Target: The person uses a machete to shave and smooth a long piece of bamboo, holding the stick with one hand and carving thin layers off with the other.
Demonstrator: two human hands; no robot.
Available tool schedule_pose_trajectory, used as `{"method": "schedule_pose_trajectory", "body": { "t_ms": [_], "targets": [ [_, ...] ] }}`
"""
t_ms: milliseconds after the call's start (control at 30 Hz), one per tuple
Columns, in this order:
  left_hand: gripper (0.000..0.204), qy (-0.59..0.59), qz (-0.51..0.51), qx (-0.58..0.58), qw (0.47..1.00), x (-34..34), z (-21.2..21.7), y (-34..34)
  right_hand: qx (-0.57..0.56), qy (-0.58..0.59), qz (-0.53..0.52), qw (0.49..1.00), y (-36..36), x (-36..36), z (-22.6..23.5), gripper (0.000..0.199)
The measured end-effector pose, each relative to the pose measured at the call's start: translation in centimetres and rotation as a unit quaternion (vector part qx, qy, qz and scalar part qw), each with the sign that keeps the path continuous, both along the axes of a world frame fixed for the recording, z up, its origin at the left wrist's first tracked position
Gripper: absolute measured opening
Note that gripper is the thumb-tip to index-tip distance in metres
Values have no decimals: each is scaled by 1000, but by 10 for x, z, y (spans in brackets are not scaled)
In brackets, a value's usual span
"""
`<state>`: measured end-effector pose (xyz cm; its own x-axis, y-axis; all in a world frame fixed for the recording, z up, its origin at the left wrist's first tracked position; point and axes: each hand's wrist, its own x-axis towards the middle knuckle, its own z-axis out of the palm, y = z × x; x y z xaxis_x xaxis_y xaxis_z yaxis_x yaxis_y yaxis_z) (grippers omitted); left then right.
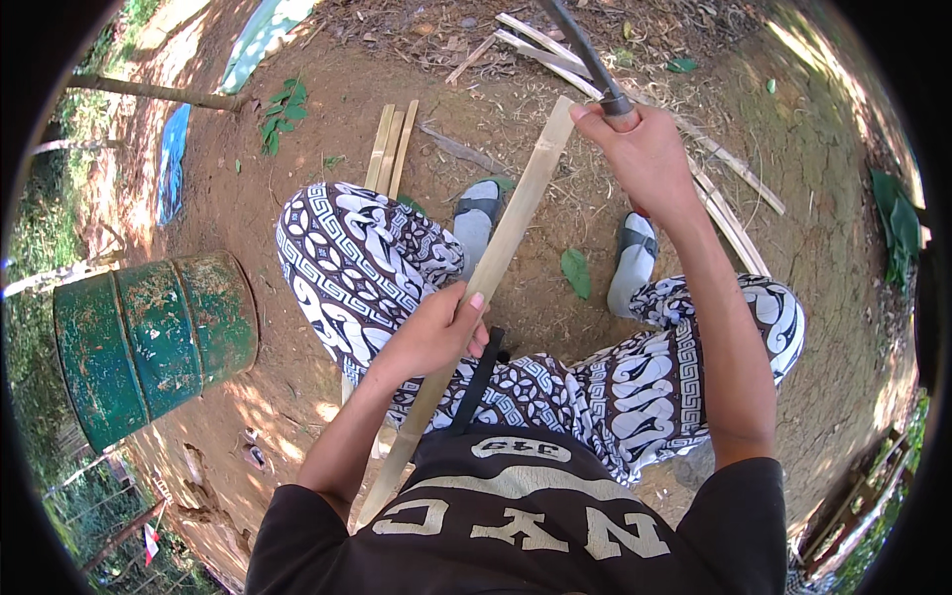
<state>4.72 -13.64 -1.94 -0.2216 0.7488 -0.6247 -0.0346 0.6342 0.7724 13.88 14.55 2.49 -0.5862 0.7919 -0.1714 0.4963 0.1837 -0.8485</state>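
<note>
A long, pale bamboo slat [524, 206] slants across my lap, from beside my shirt up to the far middle. My left hand [436, 332] is closed around its middle, with the thumb lying along the top face. In my right hand [647, 164] is the wooden handle of a long dark-bladed knife [573, 42]. Its blade points away from me and runs out of view at the upper edge. The right thumb is at the far end of the slat, seemingly touching it. The fingers under the knife handle are partly hidden.
Several bamboo strips [389, 149] lie beyond my left knee. More split strips [729, 223] and shavings lie on the dirt ahead and to the right. A rusty green drum [154, 342] lies on its side at the left. A blue sheet [174, 164] is farther off.
</note>
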Motion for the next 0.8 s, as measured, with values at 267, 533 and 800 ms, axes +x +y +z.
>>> {"method": "schedule_pose_trajectory", "body": {
  "t_ms": [267, 533, 800],
  "targets": [
    [36, -153, 72, 106, 980, -27, 17, 44, 59, 14, 7, 998, 8, 18, 10, 43],
    [37, -272, 112, 206, 933, -42, 31, 98, 182, 28, 67, 981, -8, 24, -7, 27],
    [26, -210, 116, 183, 953, -35, 23, 106, 347, -5, 190, 918, -34, 14, -21, 15]
  ]
}}
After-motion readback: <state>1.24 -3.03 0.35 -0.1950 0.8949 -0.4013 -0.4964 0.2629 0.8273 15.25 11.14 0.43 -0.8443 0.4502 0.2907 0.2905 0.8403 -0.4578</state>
